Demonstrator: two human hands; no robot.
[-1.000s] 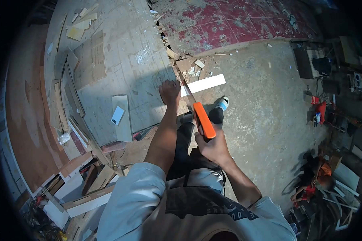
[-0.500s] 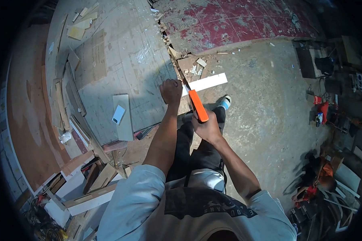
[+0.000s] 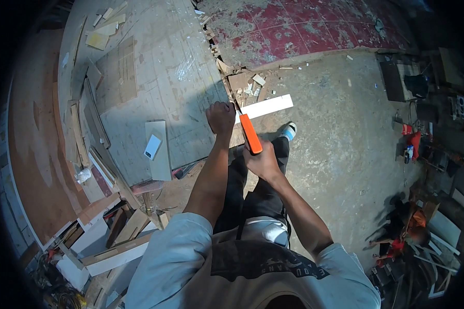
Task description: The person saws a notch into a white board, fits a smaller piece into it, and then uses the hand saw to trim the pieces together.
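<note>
My right hand is closed round the orange handle of a handsaw. The saw's narrow blade points away from me and crosses a long white board near its left end. Curled fingers of my left hand lie at that end of the board, just left of the blade, by the edge of the worktable. The board's right part sticks out past the table edge over the floor. My left fingertips are partly hidden.
A phone lies on a grey panel to the left. Wood offcuts litter the floor beyond the board. My shod foot is below it. Another person sits low at the right among scrap boards.
The saw and my right hand have shifted slightly left, and less of the blade's far part shows. The white board has moved a touch right. My left hand stays nearly in place.
</note>
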